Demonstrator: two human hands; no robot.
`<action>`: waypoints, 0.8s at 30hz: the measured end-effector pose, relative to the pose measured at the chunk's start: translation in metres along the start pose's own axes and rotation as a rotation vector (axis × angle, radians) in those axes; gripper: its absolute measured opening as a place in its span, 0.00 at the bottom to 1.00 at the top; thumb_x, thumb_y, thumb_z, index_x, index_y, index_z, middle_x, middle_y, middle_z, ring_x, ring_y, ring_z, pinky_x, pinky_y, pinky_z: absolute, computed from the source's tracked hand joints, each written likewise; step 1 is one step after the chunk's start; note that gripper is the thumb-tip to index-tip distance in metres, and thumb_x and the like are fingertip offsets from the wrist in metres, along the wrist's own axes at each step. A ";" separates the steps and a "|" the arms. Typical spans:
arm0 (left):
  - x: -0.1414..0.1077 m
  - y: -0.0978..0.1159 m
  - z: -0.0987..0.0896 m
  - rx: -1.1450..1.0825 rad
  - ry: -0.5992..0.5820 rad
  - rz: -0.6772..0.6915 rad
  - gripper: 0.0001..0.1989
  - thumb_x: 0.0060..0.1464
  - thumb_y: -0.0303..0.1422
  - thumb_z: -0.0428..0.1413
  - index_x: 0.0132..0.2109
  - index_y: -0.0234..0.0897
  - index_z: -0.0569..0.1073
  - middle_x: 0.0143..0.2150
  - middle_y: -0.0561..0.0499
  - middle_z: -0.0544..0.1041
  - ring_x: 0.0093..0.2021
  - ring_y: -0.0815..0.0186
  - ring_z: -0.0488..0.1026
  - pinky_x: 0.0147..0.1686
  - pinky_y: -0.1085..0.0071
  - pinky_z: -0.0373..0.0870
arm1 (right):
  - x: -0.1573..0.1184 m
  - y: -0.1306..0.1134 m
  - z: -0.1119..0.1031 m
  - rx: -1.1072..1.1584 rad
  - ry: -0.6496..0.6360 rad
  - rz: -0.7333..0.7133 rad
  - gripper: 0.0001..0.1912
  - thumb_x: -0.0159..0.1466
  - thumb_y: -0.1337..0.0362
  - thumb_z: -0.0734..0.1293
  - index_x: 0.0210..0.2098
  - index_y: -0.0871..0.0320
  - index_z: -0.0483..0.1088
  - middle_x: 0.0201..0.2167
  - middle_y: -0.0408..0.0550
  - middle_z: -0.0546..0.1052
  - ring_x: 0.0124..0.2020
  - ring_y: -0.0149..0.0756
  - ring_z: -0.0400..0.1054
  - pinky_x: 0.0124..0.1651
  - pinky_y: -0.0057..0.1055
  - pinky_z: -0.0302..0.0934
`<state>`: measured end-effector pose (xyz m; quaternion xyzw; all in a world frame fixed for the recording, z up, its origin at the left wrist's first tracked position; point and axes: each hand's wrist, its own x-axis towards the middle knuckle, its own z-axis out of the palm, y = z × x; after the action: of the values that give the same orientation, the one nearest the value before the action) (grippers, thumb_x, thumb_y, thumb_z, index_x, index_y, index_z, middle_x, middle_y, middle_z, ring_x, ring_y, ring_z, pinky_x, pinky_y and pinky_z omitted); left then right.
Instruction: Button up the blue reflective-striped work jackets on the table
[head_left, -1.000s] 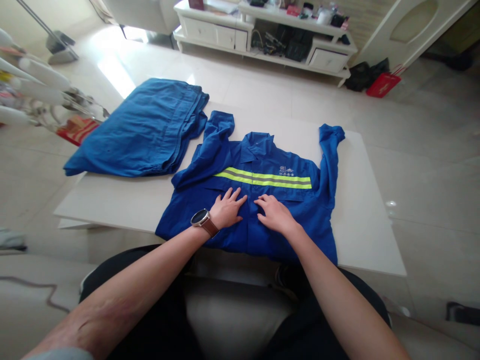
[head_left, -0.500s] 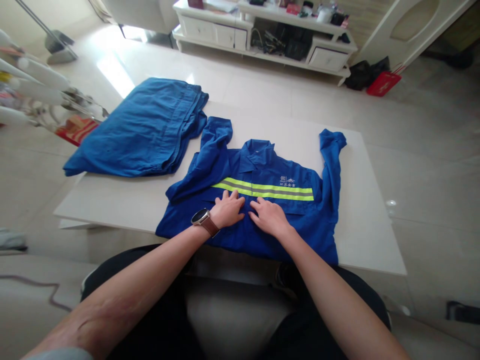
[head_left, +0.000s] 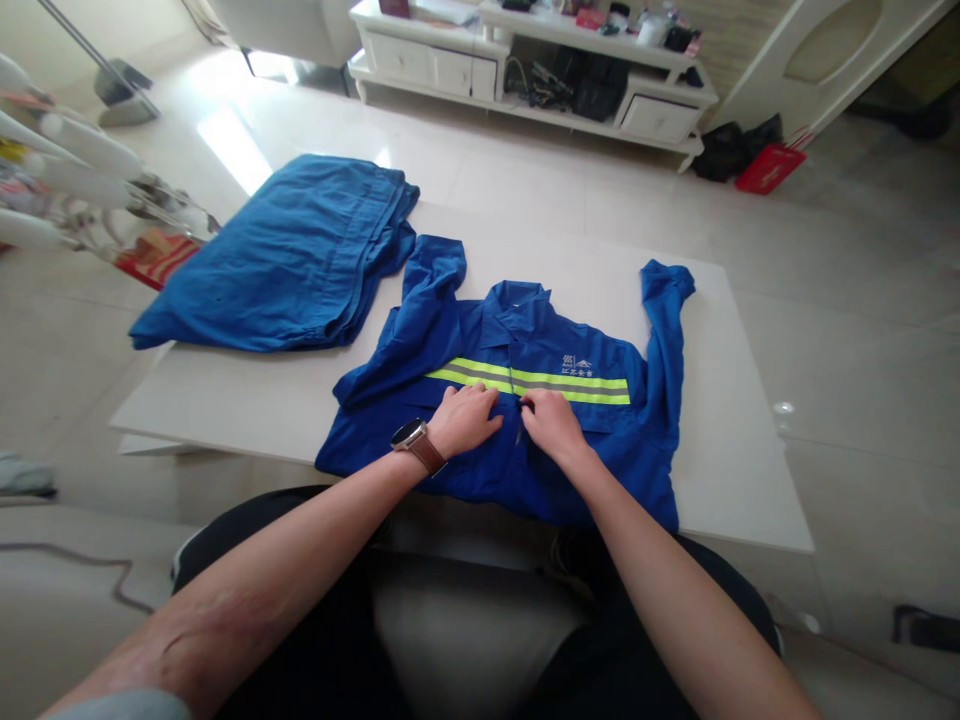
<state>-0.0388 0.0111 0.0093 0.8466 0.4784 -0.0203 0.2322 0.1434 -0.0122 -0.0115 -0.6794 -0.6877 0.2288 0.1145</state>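
Note:
A blue work jacket (head_left: 480, 460) with a yellow-green reflective stripe (head_left: 577, 388) across its chest lies front up on the white table (head_left: 735, 430), collar away from me and sleeves bent upward. My left hand (head_left: 465, 420), with a watch on its wrist, rests on the jacket just below the stripe, fingers spread on the cloth. To its right, my right hand (head_left: 551, 422) pinches the edge of the front opening between thumb and fingers and lifts it slightly. Dark cloth shows in the small gap there.
A folded lighter blue garment (head_left: 277, 250) lies on the table's left end, overhanging its edge. Behind stands a white cabinet (head_left: 450, 75) with items on it. A red bag (head_left: 772, 168) is on the floor at the back right.
My right hand has closed on the jacket's front edge and raised it a little. My left hand has shifted slightly to the right on the cloth.

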 end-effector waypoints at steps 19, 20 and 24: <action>0.004 0.004 0.003 -0.051 0.127 0.071 0.10 0.61 0.28 0.50 0.48 0.38 0.70 0.44 0.46 0.79 0.45 0.56 0.76 0.45 0.61 0.67 | 0.002 0.001 -0.005 0.386 -0.057 -0.008 0.05 0.59 0.69 0.68 0.34 0.59 0.78 0.27 0.44 0.79 0.29 0.34 0.70 0.36 0.29 0.60; 0.003 0.004 0.002 -0.055 0.128 0.077 0.10 0.61 0.27 0.50 0.48 0.38 0.71 0.44 0.46 0.79 0.46 0.56 0.76 0.45 0.61 0.67 | 0.001 0.000 -0.005 0.360 -0.047 -0.021 0.07 0.60 0.69 0.68 0.36 0.59 0.79 0.29 0.46 0.80 0.32 0.35 0.72 0.38 0.30 0.62; 0.003 0.004 0.000 -0.086 0.138 0.089 0.11 0.59 0.26 0.50 0.45 0.38 0.75 0.46 0.45 0.80 0.45 0.57 0.76 0.45 0.63 0.68 | 0.001 0.000 -0.004 0.257 0.000 -0.103 0.12 0.63 0.72 0.65 0.38 0.57 0.81 0.41 0.51 0.83 0.44 0.40 0.76 0.52 0.34 0.65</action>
<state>-0.0338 0.0119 0.0095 0.8557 0.4555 0.0691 0.2356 0.1450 -0.0110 -0.0077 -0.6231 -0.6865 0.3089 0.2124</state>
